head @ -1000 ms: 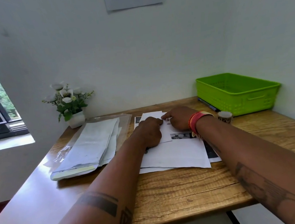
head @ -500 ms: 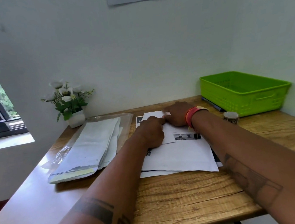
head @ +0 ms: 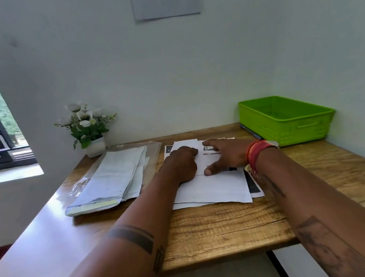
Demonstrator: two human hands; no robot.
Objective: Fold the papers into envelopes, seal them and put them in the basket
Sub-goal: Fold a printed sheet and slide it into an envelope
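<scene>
wooden tabletop (head: pixel 221 231) bears the paper (head: pixel 214 187), where the left hand (head: pixel 183 165) still presses, its grip curled, while the right hand's (head: pixel 226 156) fingers have spread flat, creasing a fold; basket (head: pixel 286 119) waits, well apart.

I am seeing the table (head: pixel 221 231) standing against the wall. The papers (head: pixel 214 187) are lying in its middle, and both hands are resting on them: the left hand (head: pixel 183 165) just left of the right hand (head: pixel 223 156). Left of the papers, a stack of envelopes (head: pixel 113 180) is lying on a plastic sleeve (head: pixel 153 148). Behind that stack, a flower pot (head: pixel 95 146) is standing near the wall. The basket (head: pixel 286 119) is sitting at the far right corner, well apart from the papers.
</scene>
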